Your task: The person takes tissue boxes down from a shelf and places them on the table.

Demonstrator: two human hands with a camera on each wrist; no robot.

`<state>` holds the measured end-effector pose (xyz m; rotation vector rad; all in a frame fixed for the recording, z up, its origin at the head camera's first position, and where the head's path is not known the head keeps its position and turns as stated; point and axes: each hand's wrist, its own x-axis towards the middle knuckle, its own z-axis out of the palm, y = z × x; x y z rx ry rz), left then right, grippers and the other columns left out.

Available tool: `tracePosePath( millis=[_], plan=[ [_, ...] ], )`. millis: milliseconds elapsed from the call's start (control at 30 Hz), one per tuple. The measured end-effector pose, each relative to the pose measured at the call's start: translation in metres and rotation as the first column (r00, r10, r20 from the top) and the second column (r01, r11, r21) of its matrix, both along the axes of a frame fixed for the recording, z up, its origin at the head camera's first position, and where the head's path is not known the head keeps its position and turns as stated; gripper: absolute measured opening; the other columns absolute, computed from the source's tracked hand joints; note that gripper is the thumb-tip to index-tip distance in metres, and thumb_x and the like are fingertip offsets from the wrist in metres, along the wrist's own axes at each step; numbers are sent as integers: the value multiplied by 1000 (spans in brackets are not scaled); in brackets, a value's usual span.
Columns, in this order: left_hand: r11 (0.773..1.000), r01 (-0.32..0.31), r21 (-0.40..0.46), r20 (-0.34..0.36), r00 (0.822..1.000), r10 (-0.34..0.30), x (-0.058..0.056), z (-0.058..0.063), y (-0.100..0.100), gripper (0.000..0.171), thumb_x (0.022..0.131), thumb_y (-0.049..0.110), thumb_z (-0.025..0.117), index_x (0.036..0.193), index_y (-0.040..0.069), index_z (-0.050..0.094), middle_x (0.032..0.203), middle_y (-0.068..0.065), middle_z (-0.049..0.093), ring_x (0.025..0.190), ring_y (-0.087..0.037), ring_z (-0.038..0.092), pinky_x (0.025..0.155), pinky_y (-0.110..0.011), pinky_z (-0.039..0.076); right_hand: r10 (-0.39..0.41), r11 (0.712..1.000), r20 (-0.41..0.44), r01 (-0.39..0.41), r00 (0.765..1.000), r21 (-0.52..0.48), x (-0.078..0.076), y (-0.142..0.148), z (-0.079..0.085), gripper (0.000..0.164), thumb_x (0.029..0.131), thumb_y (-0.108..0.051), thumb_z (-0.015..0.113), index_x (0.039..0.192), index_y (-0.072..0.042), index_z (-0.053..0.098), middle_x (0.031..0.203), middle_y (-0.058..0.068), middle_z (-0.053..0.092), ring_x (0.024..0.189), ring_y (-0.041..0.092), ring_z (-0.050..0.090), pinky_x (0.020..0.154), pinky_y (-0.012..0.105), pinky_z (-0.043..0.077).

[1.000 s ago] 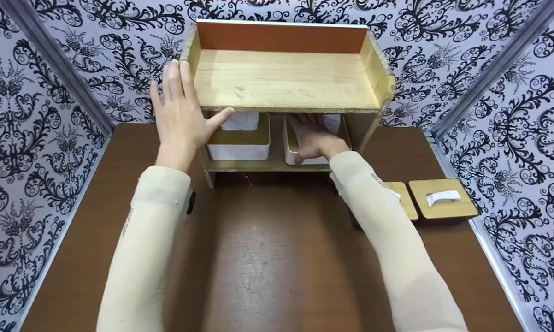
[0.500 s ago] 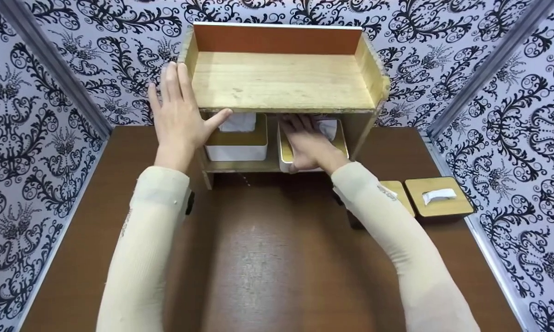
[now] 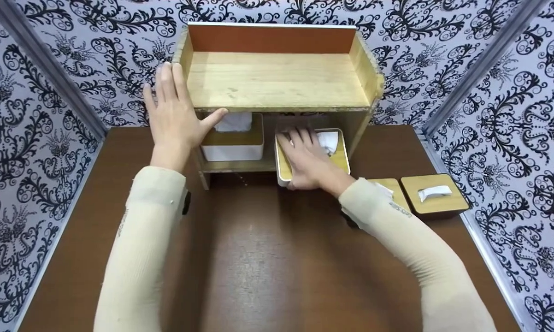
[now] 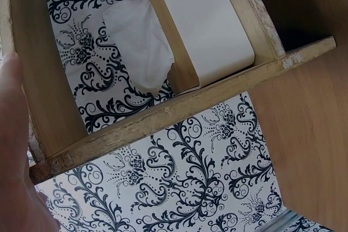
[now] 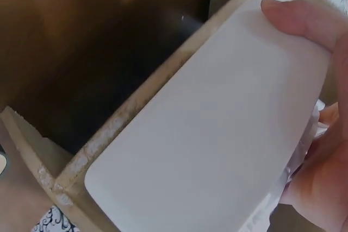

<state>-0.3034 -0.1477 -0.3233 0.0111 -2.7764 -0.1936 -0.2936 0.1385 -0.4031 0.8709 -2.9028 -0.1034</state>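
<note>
My right hand (image 3: 307, 161) grips a tissue box (image 3: 340, 162) with white sides and a wooden lid, at the right of the lower shelf. In the right wrist view the thumb (image 5: 293, 17) presses its white front (image 5: 206, 118), while the other fingers reach over the lid by the tissue. The box juts out past the front edge of the shelf. My left hand (image 3: 173, 115) rests against the left side of the wooden shelf unit (image 3: 277, 83), fingers straight and thumb spread. Behind that thumb stands a second white tissue box (image 3: 233, 152), a tissue (image 4: 138, 42) rising from it.
Two dark boxes with wooden lids stand side by side on the brown table at the right: the outer box (image 3: 431, 203) and the inner box (image 3: 390, 184), partly behind my right sleeve. Patterned walls (image 3: 32, 138) enclose the table on its sides and back.
My right hand has drawn the right tissue box forward, out from under the upper shelf. My left hand stays against the unit's side. The view has shifted slightly.
</note>
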Motion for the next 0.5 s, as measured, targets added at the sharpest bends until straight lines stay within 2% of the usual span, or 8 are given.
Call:
tracePosePath(
  millis=[133, 500],
  plan=[
    [1000, 5, 8, -4, 1000, -5, 0, 0, -1, 126, 74, 91, 35, 155, 9, -16, 164, -16, -12, 153, -31, -7, 123, -55, -7, 16, 1000, -29, -16, 999, -1, 13, -2, -4, 133, 49, -57, 84, 154, -10, 18, 151, 24, 32, 140, 45, 28, 121, 59, 13],
    [1000, 11, 13, -22, 1000, -11, 0, -1, -1, 126, 74, 90, 38, 155, 10, -15, 164, -15, -11, 153, -31, -7, 123, -55, -5, -8, 1000, 50, 8, 999, 14, 34, -3, -18, 137, 50, -56, 87, 156, -10, 13, 155, 24, 27, 141, 44, 28, 122, 58, 8]
  ],
)
